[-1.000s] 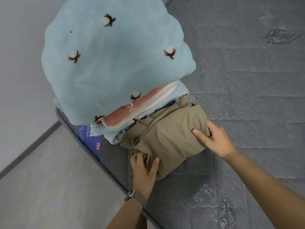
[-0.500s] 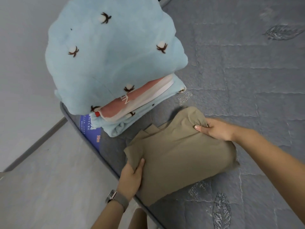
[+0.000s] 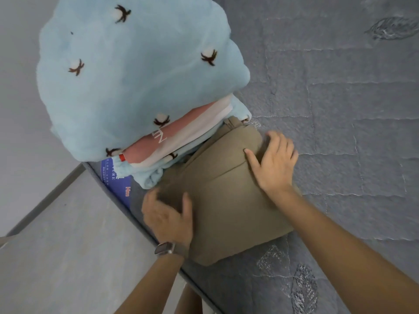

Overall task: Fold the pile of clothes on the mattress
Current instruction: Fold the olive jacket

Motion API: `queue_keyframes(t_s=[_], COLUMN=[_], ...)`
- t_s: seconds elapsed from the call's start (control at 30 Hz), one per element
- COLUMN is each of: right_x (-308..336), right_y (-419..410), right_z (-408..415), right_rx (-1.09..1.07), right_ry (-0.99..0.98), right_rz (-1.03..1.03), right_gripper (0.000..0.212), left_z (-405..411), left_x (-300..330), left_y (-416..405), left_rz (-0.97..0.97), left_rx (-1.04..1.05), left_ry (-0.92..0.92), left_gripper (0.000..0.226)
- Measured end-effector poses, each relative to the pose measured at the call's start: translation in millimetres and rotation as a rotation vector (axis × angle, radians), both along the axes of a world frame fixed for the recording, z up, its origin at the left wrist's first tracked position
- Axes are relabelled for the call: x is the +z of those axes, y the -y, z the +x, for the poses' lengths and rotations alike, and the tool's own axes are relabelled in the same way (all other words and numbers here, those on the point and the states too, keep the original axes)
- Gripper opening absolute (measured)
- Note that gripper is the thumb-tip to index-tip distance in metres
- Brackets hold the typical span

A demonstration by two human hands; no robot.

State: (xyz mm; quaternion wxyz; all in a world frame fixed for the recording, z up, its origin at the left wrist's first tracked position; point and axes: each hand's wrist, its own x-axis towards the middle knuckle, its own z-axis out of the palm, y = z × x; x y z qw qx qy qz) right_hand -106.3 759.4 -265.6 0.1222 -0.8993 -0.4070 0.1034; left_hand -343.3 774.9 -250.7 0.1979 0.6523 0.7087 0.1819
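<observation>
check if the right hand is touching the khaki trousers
Touching: the head view shows the right hand lying flat on the folded khaki trousers, fingers spread over their far edge.

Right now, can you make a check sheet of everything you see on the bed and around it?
Surface: grey quilted mattress, leaf stitching.
Job's things: folded khaki garment near the mattress edge, against a stack of a blue blanket over a pink-and-white cloth.
Clutter: blue label on the mattress corner.
Hands: left hand grips the garment's left edge; right hand lies on its right side, fingers spread. Watch on the left wrist.
Cables: nothing seen.
Surroundings: pale floor, wall.
</observation>
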Motion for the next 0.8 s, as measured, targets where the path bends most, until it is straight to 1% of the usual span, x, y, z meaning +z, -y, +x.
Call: queue_keyframes(t_s=[0.03, 0.07, 0.1, 0.13, 0.17, 0.2, 0.23, 0.27, 0.33, 0.37, 0.4, 0.43, 0.47, 0.5, 0.53, 0.57, 0.6, 0.63, 0.67, 0.7, 0.73, 0.77, 0.8], right_x=[4.5, 8.4, 8.3, 7.0, 4.8, 4.2, 6.0, 8.3, 19.6, 23.1, 28.1, 30.8, 32.3, 31.1, 28.1, 25.6, 25.3, 25.0, 27.3, 29.3, 32.7, 36.7, 39.3], right_y=[2.6, 6.2, 10.8, 16.5, 23.1, 29.9, 36.6, 44.3, 56.8, 65.3, 72.4, 80.4, 86.9, 91.7, 93.9, 93.5, 91.3, 88.7, 85.6, 85.7, 87.1, 89.6, 92.3], right_z=[-6.6, -13.8, -19.1, -22.3, -22.2, -17.9, -11.6, -2.7, 17.3, 25.8, 29.8, 27.7, 21.6, 13.8, 6.3, 0.5, -4.0, -6.6, -8.6, -9.1, -8.7, -9.1, -8.7], right_rx=[0.095, 0.222, 0.355, 0.462, 0.505, 0.468, 0.35, 0.178, -0.17, -0.278, -0.31, -0.321, -0.349, -0.408, -0.5, -0.579, -0.636, -0.693, -0.741, -0.771, -0.764, -0.725, -0.664], right_ry=[0.06, 0.076, 0.077, 0.08, 0.069, 0.04, 0.004, -0.051, -0.239, -0.374, -0.493, -0.613, -0.732, -0.817, -0.872, -0.906, -0.933, -0.978, -1.029, -1.07, -1.116, -1.164, -1.22], right_rz=[0.06, 0.07, 0.047, 0.005, -0.046, -0.081, -0.083, -0.06, -0.06, -0.144, -0.285, -0.439, -0.531, -0.522, -0.443, -0.339, -0.24, -0.151, -0.069, 0.016, 0.113, 0.224, 0.344], right_gripper=[0.062, 0.063, 0.064, 0.065, 0.066, 0.066, 0.067, 0.069, 0.083, 0.092, 0.096, 0.097, 0.097, 0.094, 0.085, 0.073, 0.059, 0.046, 0.037, 0.032, 0.028, 0.029, 0.037], left_z=[2.3, 5.6, 9.2, 11.1, 11.2, 10.0, 9.2, 8.7, 2.9, -2.5, -7.9, -11.3, -12.1, -9.6, -5.7, -3.0, -0.3, 1.8, 3.9, 4.7, 5.2, 3.8, 2.1], left_x=[2.3, 2.4, 0.9, -3.5, -9.3, -13.8, -16.7, -16.1, -9.4, -8.5, -7.5, -4.0, -0.2, 5.2, 12.2, 13.5, 12.7, 10.9, 10.1, 11.0, 13.4, 15.1, 15.4], left_y=[6.9, 13.7, 16.9, 19.4, 23.0, 25.3, 27.5, 30.2, 37.4, 41.8, 45.8, 49.5, 55.0, 61.5, 67.5, 72.7, 77.5, 79.3, 77.6, 74.0, 69.1, 65.6, 64.2], left_rz=[0.107, 0.102, 0.026, -0.104, -0.232, -0.336, -0.378, -0.36, -0.243, -0.229, -0.305, -0.464, -0.672, -0.921, -1.089, -1.163, -1.172, -1.144, -1.095, -1.043, -1.006, -0.976, -0.96], left_rx=[-0.256, -0.51, -0.701, -0.796, -0.814, -0.777, -0.7, -0.581, -0.227, -0.023, 0.137, 0.28, 0.409, 0.513, 0.574, 0.577, 0.546, 0.538, 0.535, 0.529, 0.509, 0.484, 0.455], left_ry=[-0.072, -0.14, -0.218, -0.311, -0.37, -0.374, -0.322, -0.211, -0.002, 0.074, 0.187, 0.364, 0.549, 0.737, 0.884, 0.969, 1.014, 1.026, 1.032, 1.064, 1.095, 1.134, 1.157], left_gripper=[0.07, 0.071, 0.076, 0.084, 0.093, 0.101, 0.108, 0.111, 0.109, 0.109, 0.112, 0.114, 0.107, 0.094, 0.082, 0.081, 0.09, 0.099, 0.102, 0.099, 0.092, 0.079, 0.064])
